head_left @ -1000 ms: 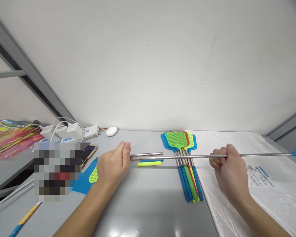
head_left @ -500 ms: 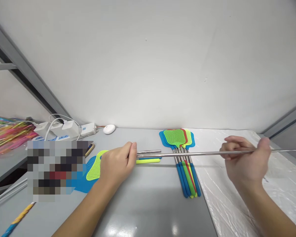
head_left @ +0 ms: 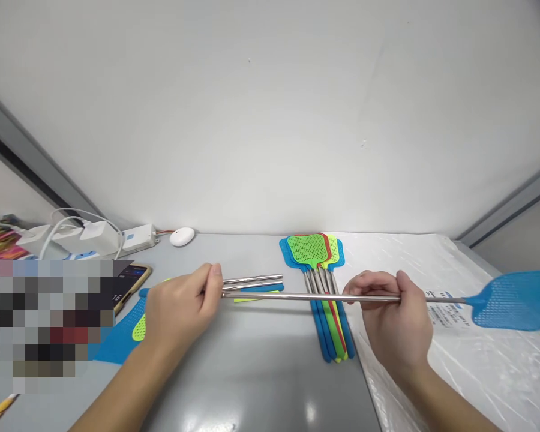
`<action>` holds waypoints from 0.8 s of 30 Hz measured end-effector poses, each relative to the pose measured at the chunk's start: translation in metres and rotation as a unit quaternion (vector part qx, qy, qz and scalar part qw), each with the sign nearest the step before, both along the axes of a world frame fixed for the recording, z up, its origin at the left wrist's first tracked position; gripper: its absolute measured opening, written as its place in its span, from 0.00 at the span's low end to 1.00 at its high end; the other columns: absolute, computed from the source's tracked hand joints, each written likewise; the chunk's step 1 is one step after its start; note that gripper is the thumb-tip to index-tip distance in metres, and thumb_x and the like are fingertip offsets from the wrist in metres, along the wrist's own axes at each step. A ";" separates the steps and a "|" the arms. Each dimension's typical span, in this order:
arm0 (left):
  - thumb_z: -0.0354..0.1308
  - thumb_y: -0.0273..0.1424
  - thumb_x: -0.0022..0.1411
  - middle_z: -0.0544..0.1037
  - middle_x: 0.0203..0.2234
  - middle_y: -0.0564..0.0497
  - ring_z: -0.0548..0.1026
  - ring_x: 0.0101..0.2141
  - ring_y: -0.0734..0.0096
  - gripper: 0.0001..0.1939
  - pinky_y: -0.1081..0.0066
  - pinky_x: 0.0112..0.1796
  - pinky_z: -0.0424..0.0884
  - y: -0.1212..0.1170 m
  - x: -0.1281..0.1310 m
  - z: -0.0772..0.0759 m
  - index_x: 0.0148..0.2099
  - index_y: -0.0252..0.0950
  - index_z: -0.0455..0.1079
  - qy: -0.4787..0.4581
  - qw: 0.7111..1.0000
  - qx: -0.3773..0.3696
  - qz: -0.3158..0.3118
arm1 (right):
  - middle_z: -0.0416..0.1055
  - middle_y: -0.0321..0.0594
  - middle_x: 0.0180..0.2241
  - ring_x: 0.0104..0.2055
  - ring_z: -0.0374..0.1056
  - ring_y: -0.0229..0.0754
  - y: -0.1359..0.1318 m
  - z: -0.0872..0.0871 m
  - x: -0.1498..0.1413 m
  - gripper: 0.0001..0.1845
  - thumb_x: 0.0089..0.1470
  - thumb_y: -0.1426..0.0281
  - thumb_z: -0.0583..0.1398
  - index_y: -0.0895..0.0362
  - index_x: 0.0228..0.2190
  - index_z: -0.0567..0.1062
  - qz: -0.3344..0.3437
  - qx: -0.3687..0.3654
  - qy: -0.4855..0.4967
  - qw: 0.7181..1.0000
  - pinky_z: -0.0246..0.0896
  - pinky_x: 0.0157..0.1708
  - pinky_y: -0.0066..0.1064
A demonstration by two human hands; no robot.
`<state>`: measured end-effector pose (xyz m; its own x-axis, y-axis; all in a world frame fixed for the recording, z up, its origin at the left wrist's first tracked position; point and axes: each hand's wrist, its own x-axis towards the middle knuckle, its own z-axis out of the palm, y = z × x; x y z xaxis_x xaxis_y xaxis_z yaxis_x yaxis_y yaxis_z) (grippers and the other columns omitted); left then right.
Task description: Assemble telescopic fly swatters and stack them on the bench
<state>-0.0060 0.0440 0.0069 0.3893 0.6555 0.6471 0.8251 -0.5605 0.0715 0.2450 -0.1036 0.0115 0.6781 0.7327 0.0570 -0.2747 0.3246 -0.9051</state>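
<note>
My left hand (head_left: 180, 309) is closed around the left end of a telescopic fly swatter; the grip inside the fist is hidden. Farther right, my right hand (head_left: 396, 318) has its thumb and fingers around the thin metal shaft. The blue head of this fly swatter (head_left: 517, 300) points right, and the shaft lies level across the view. Behind the shaft lies a fanned stack of swatters (head_left: 312, 249) with blue, green, red and yellow parts. Partly covered by my left hand are more swatters, with a yellow-green head (head_left: 139, 327), metal shafts and a blue handle (head_left: 263, 288).
Clear plastic wrap (head_left: 477, 384) covers a white surface on the right. At the back left are a white power strip (head_left: 137, 238) with plugs, a white rounded case (head_left: 182, 236) and a phone (head_left: 135, 277). A blurred-out patch hides the left side.
My right hand has moved left, closer to my left hand, and the blue swatter head has come into view. The camera view has shifted slightly right.
</note>
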 end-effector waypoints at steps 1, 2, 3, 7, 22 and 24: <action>0.44 0.36 0.67 0.56 0.11 0.56 0.54 0.16 0.76 0.22 0.71 0.23 0.46 0.001 0.000 0.001 0.20 0.36 0.56 0.000 1.000 0.005 0.011 | 0.71 0.44 0.22 0.28 0.68 0.45 0.001 -0.001 0.000 0.29 0.61 0.59 0.45 0.59 0.24 0.79 0.013 -0.010 0.002 1.000 0.62 0.35 0.37; 0.44 0.36 0.66 0.57 0.11 0.56 0.55 0.16 0.76 0.22 0.71 0.24 0.46 0.002 0.000 0.002 0.20 0.36 0.56 0.003 1.000 0.007 0.026 | 0.70 0.43 0.21 0.27 0.67 0.44 0.002 -0.002 0.001 0.30 0.62 0.57 0.45 0.59 0.27 0.80 0.026 -0.021 0.004 0.999 0.62 0.33 0.36; 0.44 0.37 0.66 0.57 0.11 0.55 0.55 0.17 0.75 0.22 0.71 0.24 0.45 0.004 -0.001 0.003 0.20 0.36 0.56 0.010 0.999 0.003 0.041 | 0.70 0.42 0.21 0.26 0.66 0.43 0.004 -0.003 0.004 0.30 0.62 0.55 0.45 0.59 0.29 0.80 0.040 -0.031 0.005 0.999 0.61 0.32 0.36; 0.45 0.38 0.64 0.58 0.12 0.54 0.56 0.18 0.72 0.19 0.71 0.25 0.46 0.016 -0.009 0.009 0.22 0.37 0.56 0.026 0.995 -0.036 0.085 | 0.65 0.37 0.19 0.23 0.62 0.39 0.008 -0.003 0.016 0.35 0.60 0.46 0.45 0.58 0.33 0.80 0.000 -0.012 0.015 1.000 0.58 0.27 0.32; 0.42 0.39 0.65 0.59 0.12 0.54 0.57 0.18 0.73 0.20 0.71 0.25 0.46 0.005 0.002 0.007 0.22 0.37 0.56 0.043 0.989 -0.127 0.061 | 0.78 0.47 0.31 0.33 0.70 0.45 0.002 -0.005 0.005 0.34 0.65 0.54 0.43 0.57 0.29 0.82 0.011 0.034 -0.024 0.999 0.63 0.41 0.39; 0.42 0.39 0.65 0.59 0.12 0.54 0.56 0.18 0.73 0.20 0.71 0.25 0.46 0.002 0.003 0.008 0.21 0.37 0.56 0.039 0.990 -0.125 0.058 | 0.78 0.46 0.32 0.34 0.70 0.45 -0.001 -0.006 0.002 0.35 0.65 0.53 0.42 0.56 0.30 0.82 0.022 0.038 -0.042 0.998 0.63 0.43 0.40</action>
<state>-0.0031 0.0459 0.0145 0.3447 0.8347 0.4294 0.8913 -0.4346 0.1292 0.2470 -0.1042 0.0054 0.6363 0.7528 0.1686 -0.2144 0.3825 -0.8987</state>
